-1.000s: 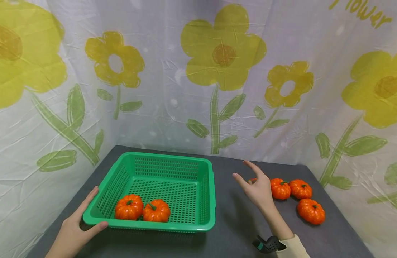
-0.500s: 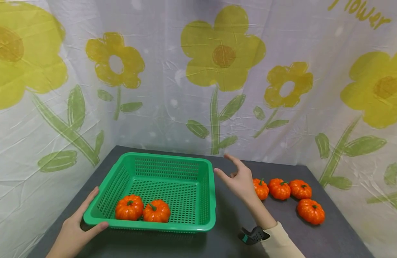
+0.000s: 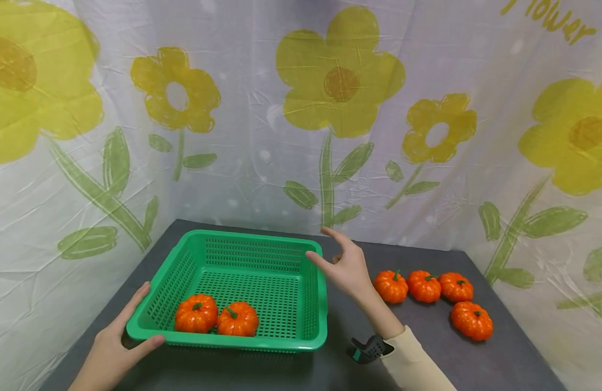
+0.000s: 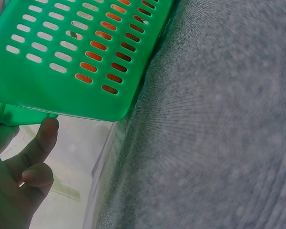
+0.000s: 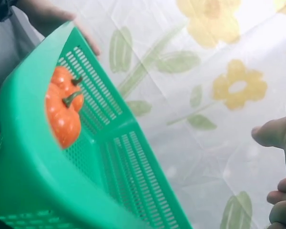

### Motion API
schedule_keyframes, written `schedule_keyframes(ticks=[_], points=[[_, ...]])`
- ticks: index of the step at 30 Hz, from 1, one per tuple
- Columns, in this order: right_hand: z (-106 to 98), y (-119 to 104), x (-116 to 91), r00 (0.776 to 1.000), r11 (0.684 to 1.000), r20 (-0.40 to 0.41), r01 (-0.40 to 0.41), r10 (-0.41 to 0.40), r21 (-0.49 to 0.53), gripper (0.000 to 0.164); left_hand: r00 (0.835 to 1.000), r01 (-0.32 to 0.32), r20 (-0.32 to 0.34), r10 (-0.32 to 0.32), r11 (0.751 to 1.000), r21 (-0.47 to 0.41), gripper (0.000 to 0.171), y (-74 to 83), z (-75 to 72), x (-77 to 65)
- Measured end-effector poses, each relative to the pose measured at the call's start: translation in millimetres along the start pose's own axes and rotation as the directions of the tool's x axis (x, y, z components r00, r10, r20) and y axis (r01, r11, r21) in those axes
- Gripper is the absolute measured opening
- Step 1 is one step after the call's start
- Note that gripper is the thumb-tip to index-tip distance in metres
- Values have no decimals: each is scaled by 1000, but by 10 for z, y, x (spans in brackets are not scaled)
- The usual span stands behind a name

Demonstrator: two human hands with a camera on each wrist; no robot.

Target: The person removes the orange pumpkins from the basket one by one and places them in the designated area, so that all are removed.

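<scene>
A green perforated plastic basket (image 3: pixel 252 345) stands on the dark table, with two orange toy pumpkins (image 3: pixel 196 314) (image 5: pixel 66 114) lying side by side at its near left. My left hand (image 3: pixel 107 347) holds the basket's near left corner, thumb at the near rim and fingers along the left side. In the left wrist view, fingers (image 4: pixel 40 143) reach up under the rim. Beside the basket's far right corner, my right hand (image 3: pixel 347 266) hovers with thumb and index finger spread apart and nothing between them. In the right wrist view its thumb (image 5: pixel 271 133) shows at the right edge.
Several orange pumpkins, one of them the nearest (image 3: pixel 471 321), lie on the grey tabletop (image 3: pixel 418 336) to the right of the basket. A white cloth (image 3: pixel 252 179) printed with yellow flowers hangs behind and at both sides. The right wrist wears a black strap (image 3: pixel 369 349).
My right hand has moved left, away from the pumpkins on the right and up to the basket's right rim, uncovering the leftmost loose pumpkin. The left hand and basket have stayed put.
</scene>
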State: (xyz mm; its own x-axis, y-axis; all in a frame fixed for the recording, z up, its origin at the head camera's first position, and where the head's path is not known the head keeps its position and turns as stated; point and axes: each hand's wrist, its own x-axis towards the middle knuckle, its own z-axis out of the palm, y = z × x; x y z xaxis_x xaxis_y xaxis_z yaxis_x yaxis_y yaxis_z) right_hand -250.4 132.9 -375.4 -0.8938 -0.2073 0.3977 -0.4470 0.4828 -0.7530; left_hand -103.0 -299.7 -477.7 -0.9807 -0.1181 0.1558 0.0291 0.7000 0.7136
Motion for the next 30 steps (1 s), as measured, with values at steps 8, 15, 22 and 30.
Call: schedule_keyframes(ticks=[8, 15, 22, 30], points=[[117, -160, 112, 993, 997, 99, 72, -71, -1, 66, 1000, 7, 9, -8, 1000, 7, 106, -26, -5, 4], [215, -240, 190, 984, 994, 143, 107, -104, -16, 66, 1000, -13, -10, 13, 1000, 0, 104, -17, 19, 2], [324, -327, 313, 976, 994, 189, 111, -104, -26, 68, 1000, -21, -17, 21, 1000, 0, 104, -24, 7, 2], [453, -343, 415, 963, 991, 240, 130, -120, -25, 68, 1000, -10, -3, 10, 1000, -12, 105, -13, 12, 3]])
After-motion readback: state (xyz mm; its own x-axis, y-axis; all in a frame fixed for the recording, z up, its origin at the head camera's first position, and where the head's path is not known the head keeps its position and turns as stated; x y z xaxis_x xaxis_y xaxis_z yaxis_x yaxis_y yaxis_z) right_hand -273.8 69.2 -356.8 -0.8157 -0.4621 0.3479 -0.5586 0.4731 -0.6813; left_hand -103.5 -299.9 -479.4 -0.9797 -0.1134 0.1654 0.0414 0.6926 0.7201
